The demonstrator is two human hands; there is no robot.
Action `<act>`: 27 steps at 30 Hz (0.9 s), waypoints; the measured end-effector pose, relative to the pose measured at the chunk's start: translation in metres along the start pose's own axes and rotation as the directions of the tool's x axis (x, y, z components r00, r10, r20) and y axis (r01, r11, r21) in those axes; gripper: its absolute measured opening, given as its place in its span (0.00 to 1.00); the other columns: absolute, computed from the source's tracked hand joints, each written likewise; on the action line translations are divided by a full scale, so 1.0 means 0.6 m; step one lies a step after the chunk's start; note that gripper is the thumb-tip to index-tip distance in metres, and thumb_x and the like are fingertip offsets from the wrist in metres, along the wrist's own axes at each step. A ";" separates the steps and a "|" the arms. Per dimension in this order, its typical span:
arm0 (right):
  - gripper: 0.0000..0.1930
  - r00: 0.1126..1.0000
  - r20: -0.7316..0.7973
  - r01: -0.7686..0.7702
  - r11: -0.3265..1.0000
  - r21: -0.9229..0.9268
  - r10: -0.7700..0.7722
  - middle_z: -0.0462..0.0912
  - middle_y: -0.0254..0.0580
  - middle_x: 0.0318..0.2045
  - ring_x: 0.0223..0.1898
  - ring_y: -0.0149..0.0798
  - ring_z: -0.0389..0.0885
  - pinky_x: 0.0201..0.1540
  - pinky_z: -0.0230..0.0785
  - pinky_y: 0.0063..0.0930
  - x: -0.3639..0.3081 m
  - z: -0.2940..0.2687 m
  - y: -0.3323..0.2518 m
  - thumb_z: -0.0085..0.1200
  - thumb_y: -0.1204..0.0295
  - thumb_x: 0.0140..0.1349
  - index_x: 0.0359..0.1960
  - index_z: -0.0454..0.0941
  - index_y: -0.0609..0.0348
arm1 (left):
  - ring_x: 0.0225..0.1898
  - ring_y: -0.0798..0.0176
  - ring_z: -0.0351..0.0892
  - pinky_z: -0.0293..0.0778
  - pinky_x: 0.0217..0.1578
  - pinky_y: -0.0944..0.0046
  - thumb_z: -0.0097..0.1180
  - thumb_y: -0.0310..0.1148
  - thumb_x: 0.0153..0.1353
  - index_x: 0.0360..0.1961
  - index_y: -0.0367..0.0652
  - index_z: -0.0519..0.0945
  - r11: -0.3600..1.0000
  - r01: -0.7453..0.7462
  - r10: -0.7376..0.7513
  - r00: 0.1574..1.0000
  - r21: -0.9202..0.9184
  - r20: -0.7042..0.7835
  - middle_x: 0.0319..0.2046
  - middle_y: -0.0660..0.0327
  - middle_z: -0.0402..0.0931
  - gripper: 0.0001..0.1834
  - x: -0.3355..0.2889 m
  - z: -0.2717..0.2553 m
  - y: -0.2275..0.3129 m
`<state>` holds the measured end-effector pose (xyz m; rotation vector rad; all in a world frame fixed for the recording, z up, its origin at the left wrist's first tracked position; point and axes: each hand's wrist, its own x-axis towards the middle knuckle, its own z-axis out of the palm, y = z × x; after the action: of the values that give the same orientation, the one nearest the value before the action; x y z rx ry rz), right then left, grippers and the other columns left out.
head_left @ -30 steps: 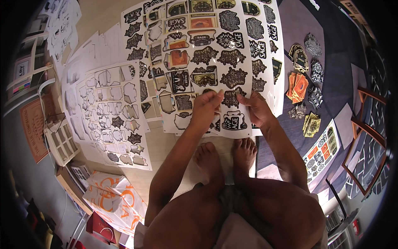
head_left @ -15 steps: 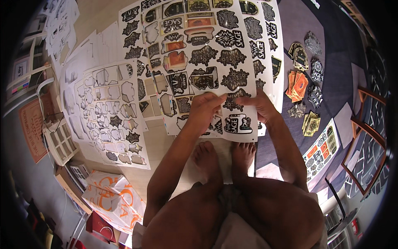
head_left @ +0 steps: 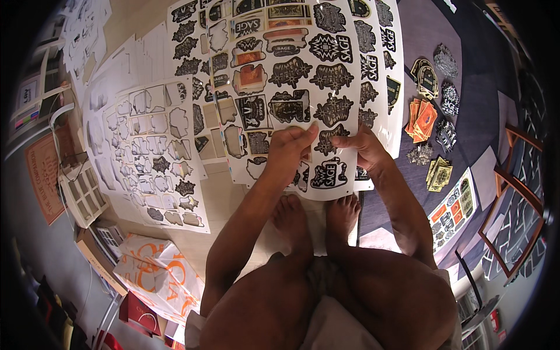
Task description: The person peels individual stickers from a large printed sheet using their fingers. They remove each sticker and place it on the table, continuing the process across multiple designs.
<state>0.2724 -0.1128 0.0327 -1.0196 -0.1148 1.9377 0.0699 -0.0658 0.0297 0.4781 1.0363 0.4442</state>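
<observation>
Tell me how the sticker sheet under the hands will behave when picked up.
The sticker sheet will probably flop rather than stay stiff, since it looks broad and thin. It may tear or snag where pieces are missing along its left side. Small bright glints hint at a slick surface, so it could slide over the sheets beneath.

1. Light is strongest over the upper middle: the sticker sheet (head_left: pixel 291 88) is bright, and the pale papers (head_left: pixel 131 64) at upper left wash out. The source is out of view.
2. The thighs (head_left: pixel 256 303) lie dim, in shade.
3. Small glints of glare show on the glossy sheet.
4. Fisheye distortion bends the white shelf (head_left: pixel 84 192) and wooden frame (head_left: pixel 519 186); the corners go black.
5. The centre is fairly sharp, the rim soft and murky.
</observation>
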 end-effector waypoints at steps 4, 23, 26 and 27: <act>0.34 1.000 0.008 0.022 0.999 -0.036 -0.022 0.83 0.44 0.50 0.50 0.40 0.83 0.56 0.76 0.38 0.001 0.002 0.002 0.73 0.80 0.50 0.60 0.70 0.61 | 0.26 0.72 0.76 0.72 0.28 0.69 0.61 0.41 0.69 0.28 0.39 0.80 1.000 -0.001 0.001 1.000 -0.001 0.031 0.25 0.64 0.80 0.17 0.002 -0.001 0.003; 0.29 0.989 -0.128 -0.077 0.997 0.030 0.080 0.82 0.44 0.47 0.46 0.40 0.84 0.46 0.83 0.40 -0.008 0.000 0.011 0.68 0.82 0.53 0.58 0.71 0.62 | 0.30 0.75 0.79 0.72 0.29 0.75 0.69 0.21 0.57 0.32 0.39 0.73 0.909 -0.213 0.113 0.954 0.359 0.279 0.27 0.65 0.79 0.13 -0.006 -0.009 0.024; 0.29 0.988 -0.112 -0.100 0.994 0.048 0.105 0.82 0.44 0.47 0.46 0.40 0.83 0.46 0.83 0.39 -0.010 -0.004 0.012 0.68 0.81 0.54 0.58 0.72 0.62 | 0.29 0.76 0.79 0.71 0.28 0.76 0.70 0.20 0.56 0.31 0.40 0.73 0.953 -0.171 0.093 0.951 0.249 0.296 0.27 0.65 0.80 0.14 -0.005 -0.006 0.027; 0.28 0.990 -0.104 -0.095 0.994 0.047 0.100 0.82 0.44 0.47 0.46 0.40 0.83 0.47 0.83 0.39 -0.011 -0.004 0.012 0.69 0.80 0.54 0.58 0.72 0.62 | 0.29 0.76 0.78 0.71 0.28 0.76 0.70 0.20 0.55 0.31 0.40 0.74 0.959 -0.162 0.088 0.950 0.233 0.299 0.27 0.65 0.80 0.14 -0.005 -0.005 0.028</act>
<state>0.2708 -0.1231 0.0318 -1.1163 0.0366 1.9602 0.0638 -0.0534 0.0401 0.8184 0.7867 0.3429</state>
